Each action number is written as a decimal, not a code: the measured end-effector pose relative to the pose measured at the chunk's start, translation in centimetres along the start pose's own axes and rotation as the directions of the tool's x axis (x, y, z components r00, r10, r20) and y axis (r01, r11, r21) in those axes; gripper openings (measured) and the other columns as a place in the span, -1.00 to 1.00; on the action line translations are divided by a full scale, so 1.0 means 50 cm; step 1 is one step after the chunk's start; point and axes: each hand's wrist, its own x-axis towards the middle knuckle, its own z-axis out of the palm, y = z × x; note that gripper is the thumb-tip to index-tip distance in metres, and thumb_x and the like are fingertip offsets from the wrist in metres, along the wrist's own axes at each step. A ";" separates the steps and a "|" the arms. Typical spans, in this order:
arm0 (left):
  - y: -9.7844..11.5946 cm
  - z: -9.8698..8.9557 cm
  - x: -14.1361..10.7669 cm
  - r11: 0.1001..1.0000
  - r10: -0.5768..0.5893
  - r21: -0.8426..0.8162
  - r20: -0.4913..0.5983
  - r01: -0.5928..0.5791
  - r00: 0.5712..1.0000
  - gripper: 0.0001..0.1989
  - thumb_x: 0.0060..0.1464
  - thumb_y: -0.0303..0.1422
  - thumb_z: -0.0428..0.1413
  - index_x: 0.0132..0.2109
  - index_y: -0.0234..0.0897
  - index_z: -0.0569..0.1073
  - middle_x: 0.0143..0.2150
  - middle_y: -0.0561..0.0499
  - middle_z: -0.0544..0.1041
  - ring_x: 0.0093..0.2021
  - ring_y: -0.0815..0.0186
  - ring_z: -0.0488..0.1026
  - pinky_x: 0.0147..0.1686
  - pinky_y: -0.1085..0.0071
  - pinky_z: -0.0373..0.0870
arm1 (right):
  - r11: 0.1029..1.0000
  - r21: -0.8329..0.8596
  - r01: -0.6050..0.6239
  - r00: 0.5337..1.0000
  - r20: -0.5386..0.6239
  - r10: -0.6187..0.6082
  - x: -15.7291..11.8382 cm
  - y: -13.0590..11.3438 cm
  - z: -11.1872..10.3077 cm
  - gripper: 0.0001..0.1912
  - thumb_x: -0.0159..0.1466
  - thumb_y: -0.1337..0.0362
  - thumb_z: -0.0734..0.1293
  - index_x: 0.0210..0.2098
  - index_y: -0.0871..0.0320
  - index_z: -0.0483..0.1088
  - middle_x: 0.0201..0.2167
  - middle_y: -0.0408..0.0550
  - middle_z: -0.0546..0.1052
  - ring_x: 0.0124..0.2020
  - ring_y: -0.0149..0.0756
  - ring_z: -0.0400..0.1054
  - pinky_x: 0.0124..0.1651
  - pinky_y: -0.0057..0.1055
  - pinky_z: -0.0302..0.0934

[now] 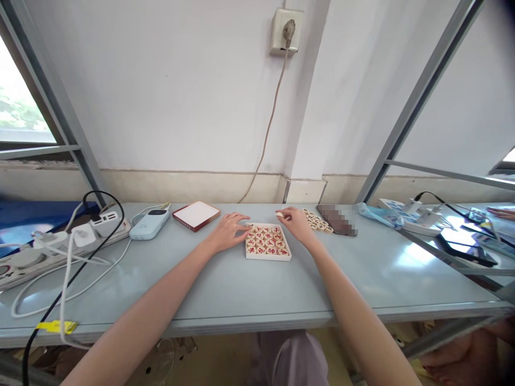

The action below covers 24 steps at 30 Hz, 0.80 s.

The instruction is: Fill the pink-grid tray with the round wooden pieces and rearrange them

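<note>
A shallow white box filled with rows of round Chinese chess pieces, marked in red, lies on the grey table in front of me. My left hand rests at the box's left edge, fingers apart, the fingertips at its upper left corner. Just above the box's upper right corner, my right hand pinches a pale round chess piece between thumb and fingers. Behind that hand, more chess pieces with dark markings lie in a group, partly hidden by it.
A red-edged box lid lies to the left, beside a light blue power bank. Power strips and loose cables crowd the far left. On the right are a dark phone, a blue plastic bag and another power strip.
</note>
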 end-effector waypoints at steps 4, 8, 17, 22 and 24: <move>0.002 -0.001 -0.001 1.000 0.008 -0.013 -0.007 -0.009 1.000 -0.74 0.17 -0.25 -0.05 -0.13 -0.07 0.51 0.03 0.01 0.39 0.03 0.25 0.26 0.02 0.21 0.19 | 0.971 0.095 0.221 0.971 0.075 -0.228 -0.013 -0.047 0.026 -0.70 0.23 0.27 0.21 -0.08 0.13 0.44 -0.07 0.02 0.39 -0.13 -0.30 0.33 -0.02 -0.34 0.17; 0.001 -0.002 -0.001 1.000 -0.001 -0.030 0.005 0.001 1.000 -0.74 0.17 -0.25 -0.05 -0.12 -0.09 0.51 0.02 -0.01 0.40 0.04 0.24 0.26 0.03 0.21 0.19 | 0.971 -0.048 0.235 0.961 0.159 -0.225 -0.028 -0.065 0.033 -0.66 0.24 0.21 0.21 0.00 -0.01 0.37 -0.06 -0.03 0.38 -0.01 -0.18 0.23 0.04 -0.15 0.07; 0.005 -0.006 0.001 0.997 -0.022 -0.076 0.010 0.023 1.000 -0.75 0.16 -0.28 -0.04 -0.13 -0.11 0.51 -0.05 -0.01 0.42 -0.01 0.24 0.28 0.02 0.23 0.20 | 0.975 0.162 0.153 0.965 0.190 -0.182 -0.016 -0.065 0.010 -0.78 0.17 0.32 0.28 -0.19 0.13 0.49 -0.26 -0.03 0.46 -0.30 -0.36 0.34 -0.16 -0.40 0.17; 0.009 -0.006 0.001 0.995 -0.017 -0.095 -0.018 0.015 1.000 -0.76 0.15 -0.31 -0.04 -0.12 -0.13 0.48 -0.10 -0.01 0.41 -0.05 0.25 0.29 -0.02 0.27 0.21 | 0.956 0.221 0.192 0.968 0.117 -0.222 -0.018 -0.071 0.016 -0.79 0.12 0.43 0.30 -0.27 0.14 0.50 -0.31 -0.08 0.46 -0.30 -0.38 0.33 -0.18 -0.44 0.18; 0.012 -0.009 0.002 0.995 -0.020 -0.095 -0.026 0.017 0.999 -0.77 0.14 -0.32 -0.04 -0.12 -0.16 0.46 -0.12 -0.02 0.41 -0.07 0.25 0.29 -0.03 0.28 0.22 | 0.949 0.230 0.215 0.966 0.094 -0.241 -0.018 -0.072 0.021 -0.79 0.11 0.47 0.29 -0.30 0.15 0.50 -0.32 -0.09 0.44 -0.34 -0.41 0.32 -0.20 -0.45 0.18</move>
